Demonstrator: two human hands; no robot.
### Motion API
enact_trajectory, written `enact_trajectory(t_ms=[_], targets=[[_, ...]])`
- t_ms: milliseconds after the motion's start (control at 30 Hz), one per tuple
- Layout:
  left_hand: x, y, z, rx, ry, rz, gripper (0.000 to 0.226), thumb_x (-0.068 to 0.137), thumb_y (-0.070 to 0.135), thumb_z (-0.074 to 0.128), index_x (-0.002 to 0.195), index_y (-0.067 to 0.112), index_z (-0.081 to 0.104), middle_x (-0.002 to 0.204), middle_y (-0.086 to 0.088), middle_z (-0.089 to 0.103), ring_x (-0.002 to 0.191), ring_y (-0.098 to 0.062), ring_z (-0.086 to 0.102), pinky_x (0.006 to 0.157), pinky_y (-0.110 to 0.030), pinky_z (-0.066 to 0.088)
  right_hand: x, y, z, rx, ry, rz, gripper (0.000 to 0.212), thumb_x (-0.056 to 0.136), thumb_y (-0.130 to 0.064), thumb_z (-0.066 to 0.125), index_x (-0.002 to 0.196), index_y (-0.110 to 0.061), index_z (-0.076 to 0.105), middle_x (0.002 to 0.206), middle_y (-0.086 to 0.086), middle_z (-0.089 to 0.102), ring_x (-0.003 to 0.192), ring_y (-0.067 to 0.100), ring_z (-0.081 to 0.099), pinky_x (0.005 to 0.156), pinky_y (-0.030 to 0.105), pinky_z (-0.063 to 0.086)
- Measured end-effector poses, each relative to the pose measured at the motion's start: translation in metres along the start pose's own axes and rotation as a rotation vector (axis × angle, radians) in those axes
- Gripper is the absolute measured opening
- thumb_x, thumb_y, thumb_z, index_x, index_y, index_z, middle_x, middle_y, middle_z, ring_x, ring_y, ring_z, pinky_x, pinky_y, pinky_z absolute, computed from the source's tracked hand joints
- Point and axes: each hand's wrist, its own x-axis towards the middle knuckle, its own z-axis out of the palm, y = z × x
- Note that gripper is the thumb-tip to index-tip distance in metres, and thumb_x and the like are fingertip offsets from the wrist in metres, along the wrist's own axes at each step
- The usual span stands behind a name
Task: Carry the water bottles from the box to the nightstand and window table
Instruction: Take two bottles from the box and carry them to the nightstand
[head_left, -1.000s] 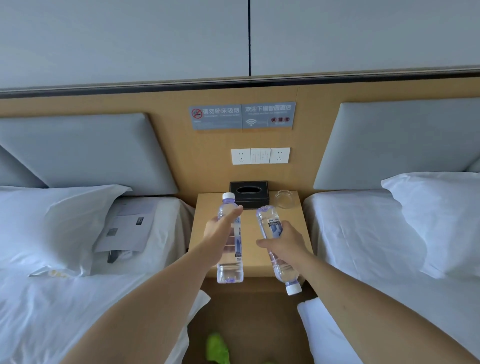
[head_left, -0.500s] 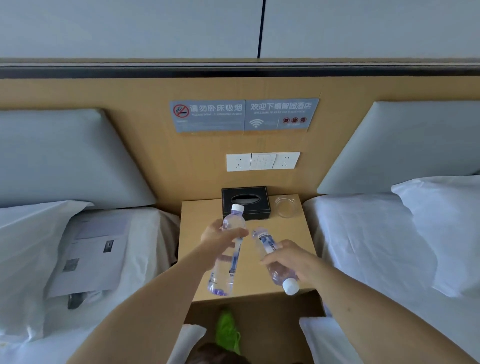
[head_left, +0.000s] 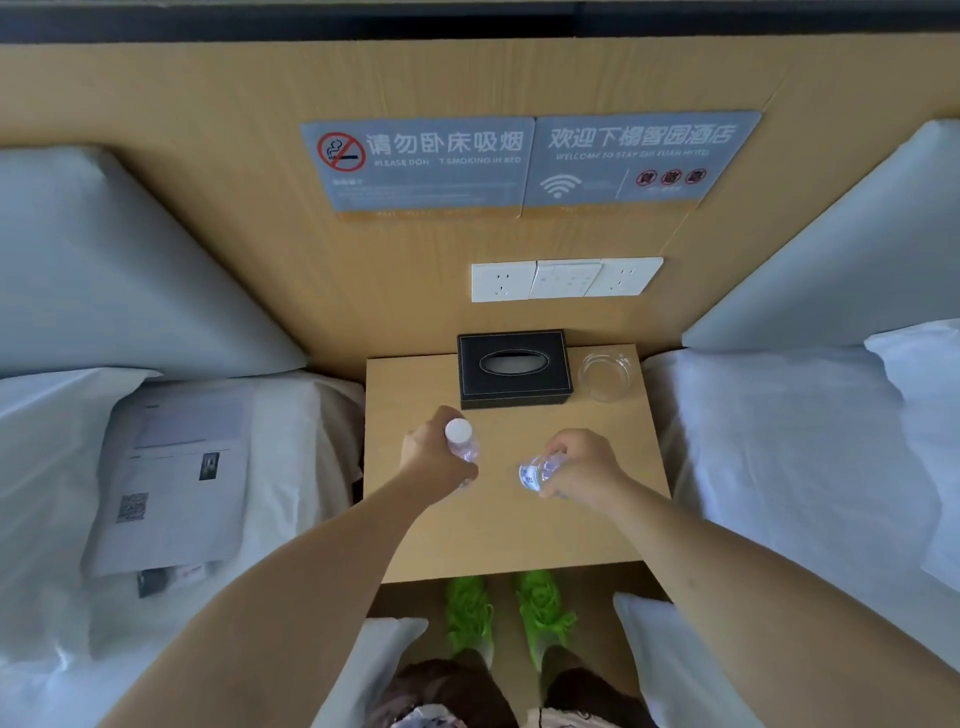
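Note:
A light wooden nightstand (head_left: 509, 530) stands between two beds. My left hand (head_left: 434, 460) grips a clear water bottle (head_left: 462, 441) with a white cap, held upright over the nightstand's left middle. My right hand (head_left: 582, 465) grips a second clear bottle (head_left: 535, 473), which points its bottom end toward the left; its cap is hidden by my fingers. I cannot tell whether either bottle touches the tabletop.
A black tissue box (head_left: 514, 369) and a glass ashtray (head_left: 605, 376) sit at the nightstand's back. White beds flank it, the left one (head_left: 291, 431) carrying printed sheets (head_left: 176, 467). Sockets (head_left: 566, 278) and signs are on the wooden headboard wall. Green shoes (head_left: 540, 613) show below.
I have stepped close to the nightstand and look down on it. Both hands lowered the bottles over its top; the left bottle now stands upright seen from above.

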Motion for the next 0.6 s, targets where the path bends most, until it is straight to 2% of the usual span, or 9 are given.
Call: enact_trajectory(t_ms=[67, 167, 200, 233, 333, 400, 533, 600], targets=[[0.007, -0.002, 0.004, -0.081, 0.052, -0.013, 0.054, 0.071, -0.001, 0.078, 0.109, 0.025, 0.05, 0.101, -0.003, 0.063, 0.079, -0.019, 0.059, 0.05, -0.027, 0.051, 0.018, -0.003, -0.001, 0.012, 0.039, -0.081, 0.038, 0.075, 0.002, 0.074, 0.111, -0.008, 0.069, 0.111, 0.006, 0.068, 0.09, 0.019, 0.063, 0.069, 0.024, 0.051], [0.023, 0.0, 0.01, -0.083, 0.086, 0.004, 0.052, 0.072, -0.005, 0.075, 0.109, 0.024, 0.052, 0.106, -0.005, 0.065, 0.092, -0.029, 0.065, 0.063, -0.04, 0.06, 0.04, -0.005, -0.002, 0.0, 0.061, -0.165, 0.038, 0.081, -0.001, 0.068, 0.119, -0.008, 0.066, 0.101, 0.0, 0.065, 0.083, 0.016, 0.062, 0.066, 0.017, 0.046], [0.03, 0.0, 0.011, -0.07, 0.092, 0.016, 0.052, 0.071, -0.006, 0.075, 0.11, 0.024, 0.056, 0.107, -0.004, 0.065, 0.095, -0.029, 0.064, 0.065, -0.039, 0.06, 0.046, -0.005, -0.002, -0.006, 0.068, -0.192, 0.037, 0.081, -0.003, 0.071, 0.118, -0.008, 0.066, 0.098, 0.0, 0.064, 0.083, 0.017, 0.061, 0.065, 0.019, 0.044], [0.036, 0.0, 0.011, -0.05, 0.098, 0.03, 0.053, 0.069, -0.006, 0.077, 0.11, 0.024, 0.06, 0.109, -0.002, 0.064, 0.097, -0.028, 0.063, 0.064, -0.033, 0.058, 0.052, -0.007, -0.002, -0.009, 0.082, -0.215, 0.034, 0.081, -0.006, 0.074, 0.113, -0.008, 0.066, 0.096, 0.0, 0.064, 0.084, 0.02, 0.061, 0.064, 0.022, 0.043], [0.054, -0.002, 0.014, 0.006, 0.105, 0.025, 0.057, 0.067, -0.005, 0.08, 0.113, 0.025, 0.068, 0.119, 0.003, 0.052, 0.101, -0.02, 0.055, 0.056, -0.005, 0.04, 0.069, -0.014, -0.006, -0.003, 0.141, -0.287, 0.027, 0.076, -0.006, 0.077, 0.101, -0.006, 0.066, 0.091, 0.0, 0.061, 0.084, 0.023, 0.058, 0.064, 0.029, 0.043], [0.063, -0.004, 0.017, 0.023, 0.113, 0.041, 0.058, 0.067, -0.006, 0.08, 0.115, 0.025, 0.07, 0.119, 0.003, 0.052, 0.099, -0.017, 0.053, 0.056, 0.001, 0.038, 0.08, -0.021, -0.008, -0.028, 0.157, -0.326, 0.028, 0.074, -0.004, 0.079, 0.099, -0.007, 0.069, 0.098, 0.004, 0.059, 0.086, 0.021, 0.056, 0.063, 0.027, 0.041], [0.077, -0.007, 0.023, 0.045, 0.138, 0.114, 0.059, 0.067, -0.007, 0.081, 0.118, 0.02, 0.072, 0.116, 0.005, 0.056, 0.096, -0.016, 0.054, 0.06, 0.006, 0.035, 0.095, -0.026, -0.014, 0.018, 0.143, -0.376, 0.025, 0.071, -0.001, 0.078, 0.09, -0.017, 0.07, 0.093, -0.003, 0.062, 0.085, 0.017, 0.058, 0.057, 0.008, 0.035], [0.081, -0.006, 0.027, 0.064, 0.147, 0.148, 0.06, 0.069, -0.01, 0.078, 0.122, 0.018, 0.071, 0.116, 0.005, 0.055, 0.095, -0.016, 0.054, 0.059, 0.006, 0.035, 0.1, -0.028, -0.016, -0.003, 0.13, -0.413, 0.03, 0.072, -0.002, 0.078, 0.095, -0.018, 0.072, 0.094, -0.003, 0.07, 0.089, 0.019, 0.062, 0.061, 0.009, 0.039]])
